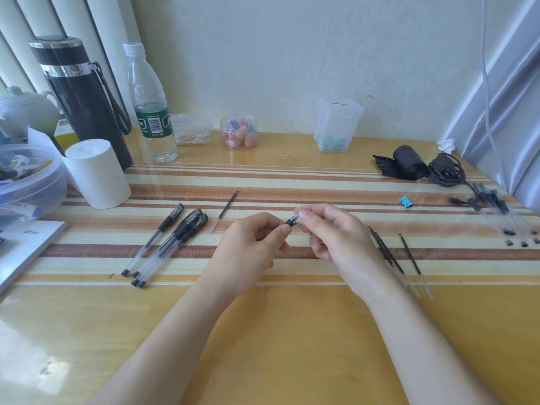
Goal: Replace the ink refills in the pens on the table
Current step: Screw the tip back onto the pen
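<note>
Work seems midway: left hand point(251, 244) and right hand point(336, 232) pinch one pen point(290, 222), capped pens point(172, 238) left of it, blurred pens point(502, 217) right of it.

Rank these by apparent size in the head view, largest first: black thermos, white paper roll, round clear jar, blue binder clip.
1. black thermos
2. white paper roll, though it sits nearer the camera than the thermos
3. round clear jar
4. blue binder clip

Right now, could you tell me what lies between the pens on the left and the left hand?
One loose refill lies there, touching neither the pens nor the left hand; the head view shows it.
</note>
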